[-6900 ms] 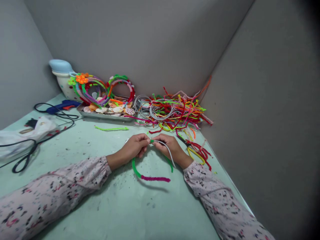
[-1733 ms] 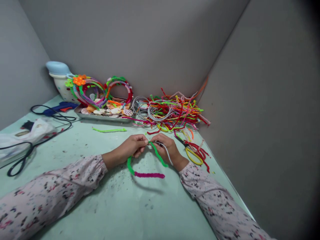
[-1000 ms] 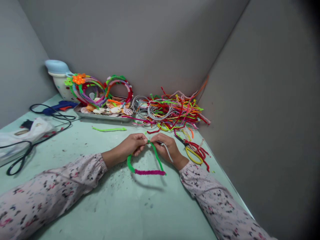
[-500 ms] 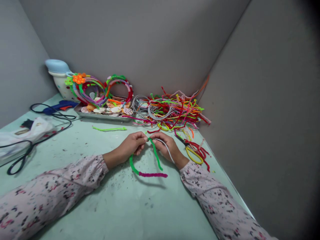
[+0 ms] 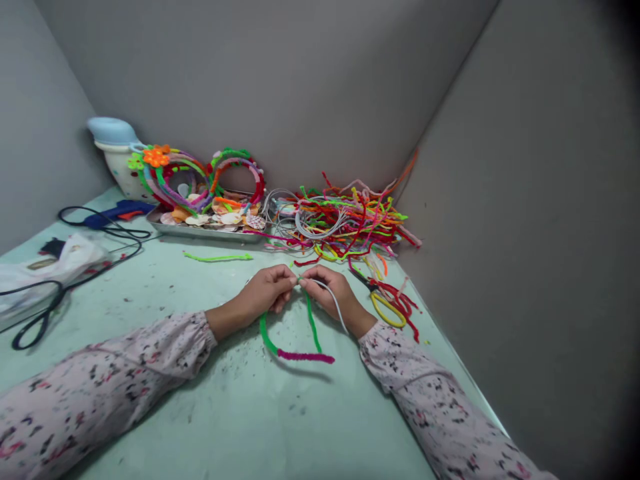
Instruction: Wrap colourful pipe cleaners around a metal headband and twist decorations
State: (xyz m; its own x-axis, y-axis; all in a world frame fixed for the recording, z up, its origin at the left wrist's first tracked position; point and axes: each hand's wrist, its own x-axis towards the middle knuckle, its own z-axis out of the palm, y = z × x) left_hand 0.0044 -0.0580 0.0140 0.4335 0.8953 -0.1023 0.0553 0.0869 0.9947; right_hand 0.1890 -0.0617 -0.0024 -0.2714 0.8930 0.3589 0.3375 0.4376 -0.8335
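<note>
While scissors (image 5: 373, 289) lie near, the right hand (image 5: 342, 291) likely pinches wire (image 5: 337, 305).

Curved band (image 5: 300, 357): green and magenta. Wire (image 5: 335, 302): pale grey. Sleeves (image 5: 130, 373): pale pink (dark, reddish flecks). Bench (image 5: 250, 427): mint green.

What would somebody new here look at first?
Probably the tangled heap of bright pipe cleaners at the back, right of the tray of seashells. The colourful headbands propped over that tray, one with an orange flower, stand out too. Nearer, a green-and-magenta strip curves below the left hand.
</note>
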